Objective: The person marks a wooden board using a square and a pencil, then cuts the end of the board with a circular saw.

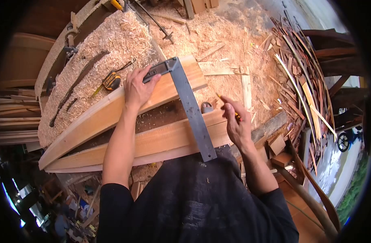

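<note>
**Holding a square across the far board and near board, with a pencil in the right hand**

Grips the square's handle with the left hand, nearly closed around it, at the far edge of the far board, toward the right end. Lays the long blade over both boards and the gap between, with the tip past the near edge of the near board, above dark clothing. Pinches the pencil in the right hand, with curled fingers, near the right end of the near board, apart from the blade. Shows both boards curving to narrow ends, close together at the left corner.

Just beyond the far board's far edge, shows a tape measure on shavings, with some yellow tape out. Farther right, shows a heap of wood scraps.
</note>
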